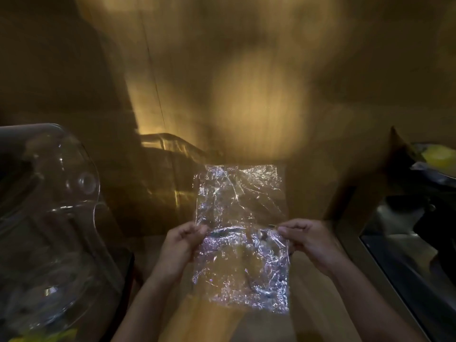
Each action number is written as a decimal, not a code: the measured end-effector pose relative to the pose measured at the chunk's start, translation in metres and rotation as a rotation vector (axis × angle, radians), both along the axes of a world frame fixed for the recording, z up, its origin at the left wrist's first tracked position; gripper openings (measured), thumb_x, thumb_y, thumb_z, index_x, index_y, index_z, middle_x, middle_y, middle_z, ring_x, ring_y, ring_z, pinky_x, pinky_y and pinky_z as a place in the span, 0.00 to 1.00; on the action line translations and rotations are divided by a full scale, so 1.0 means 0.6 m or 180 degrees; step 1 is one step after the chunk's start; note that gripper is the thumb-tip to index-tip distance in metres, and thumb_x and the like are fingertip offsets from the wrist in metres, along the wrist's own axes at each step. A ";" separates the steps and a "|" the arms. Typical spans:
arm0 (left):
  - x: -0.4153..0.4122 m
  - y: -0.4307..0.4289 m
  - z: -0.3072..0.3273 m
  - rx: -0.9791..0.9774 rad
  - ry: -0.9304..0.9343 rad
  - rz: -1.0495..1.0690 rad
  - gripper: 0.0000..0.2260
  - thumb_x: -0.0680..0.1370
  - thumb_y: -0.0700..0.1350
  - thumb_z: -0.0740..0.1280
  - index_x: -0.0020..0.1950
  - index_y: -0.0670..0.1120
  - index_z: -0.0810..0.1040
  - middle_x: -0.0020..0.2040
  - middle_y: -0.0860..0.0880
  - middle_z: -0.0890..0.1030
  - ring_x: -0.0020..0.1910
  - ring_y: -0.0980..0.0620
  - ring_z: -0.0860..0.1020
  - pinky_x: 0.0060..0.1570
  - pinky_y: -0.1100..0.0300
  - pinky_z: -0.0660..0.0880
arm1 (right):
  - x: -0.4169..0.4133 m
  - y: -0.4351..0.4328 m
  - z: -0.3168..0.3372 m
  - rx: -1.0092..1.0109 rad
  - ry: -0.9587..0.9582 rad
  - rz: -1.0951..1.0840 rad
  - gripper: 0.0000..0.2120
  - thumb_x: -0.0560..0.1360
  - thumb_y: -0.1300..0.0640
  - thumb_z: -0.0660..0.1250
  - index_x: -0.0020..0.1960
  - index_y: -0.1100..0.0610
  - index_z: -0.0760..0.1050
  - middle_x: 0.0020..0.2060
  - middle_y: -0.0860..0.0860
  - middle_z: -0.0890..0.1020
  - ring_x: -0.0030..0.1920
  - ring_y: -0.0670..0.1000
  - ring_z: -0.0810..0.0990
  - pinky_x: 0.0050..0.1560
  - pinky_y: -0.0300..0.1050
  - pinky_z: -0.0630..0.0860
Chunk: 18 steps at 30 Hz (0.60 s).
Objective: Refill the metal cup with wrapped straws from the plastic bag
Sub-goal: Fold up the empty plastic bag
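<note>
A clear, crinkled plastic bag is held flat in front of me, lit from behind. My left hand pinches its left edge about halfway down. My right hand pinches the right edge at the same height. The bag looks flat; I see no straws inside it. No metal cup is in view.
A clear plastic chair back stands at the left. A wooden wall fills the background. At the right are a dark counter edge and something yellow. Wooden floor lies below my hands.
</note>
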<state>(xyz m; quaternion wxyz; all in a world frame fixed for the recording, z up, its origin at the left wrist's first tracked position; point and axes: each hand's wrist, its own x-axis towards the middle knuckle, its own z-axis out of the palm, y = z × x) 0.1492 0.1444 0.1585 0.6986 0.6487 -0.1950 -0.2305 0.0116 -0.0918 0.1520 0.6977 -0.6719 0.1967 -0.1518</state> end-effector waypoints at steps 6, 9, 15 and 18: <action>0.004 0.001 -0.007 0.0024 -0.0030 0.0004 0.14 0.76 0.31 0.60 0.41 0.46 0.83 0.34 0.49 0.84 0.34 0.48 0.81 0.28 0.61 0.76 | 0.004 -0.004 -0.012 0.0404 -0.0204 -0.0053 0.15 0.69 0.76 0.62 0.32 0.62 0.81 0.26 0.52 0.84 0.28 0.45 0.82 0.25 0.34 0.75; 0.004 0.003 -0.012 0.0129 -0.0160 -0.0028 0.21 0.70 0.24 0.57 0.28 0.44 0.80 0.34 0.36 0.82 0.33 0.42 0.78 0.32 0.60 0.74 | 0.004 0.000 -0.016 0.0374 -0.0295 -0.0113 0.22 0.67 0.81 0.58 0.25 0.62 0.80 0.26 0.51 0.84 0.26 0.45 0.79 0.24 0.31 0.71; 0.001 0.013 -0.014 0.0389 0.0047 -0.0249 0.24 0.68 0.21 0.54 0.25 0.43 0.78 0.28 0.40 0.78 0.29 0.46 0.73 0.29 0.63 0.71 | -0.007 0.000 -0.014 0.0527 -0.0292 0.0245 0.08 0.67 0.68 0.62 0.38 0.67 0.80 0.31 0.56 0.82 0.28 0.50 0.74 0.30 0.40 0.69; 0.003 0.017 -0.022 0.0752 0.0370 -0.0231 0.19 0.74 0.24 0.51 0.47 0.40 0.79 0.38 0.43 0.77 0.30 0.52 0.72 0.23 0.66 0.72 | -0.012 0.000 -0.006 -0.0075 0.0035 0.0513 0.11 0.67 0.67 0.68 0.47 0.57 0.78 0.41 0.47 0.81 0.39 0.47 0.77 0.38 0.43 0.71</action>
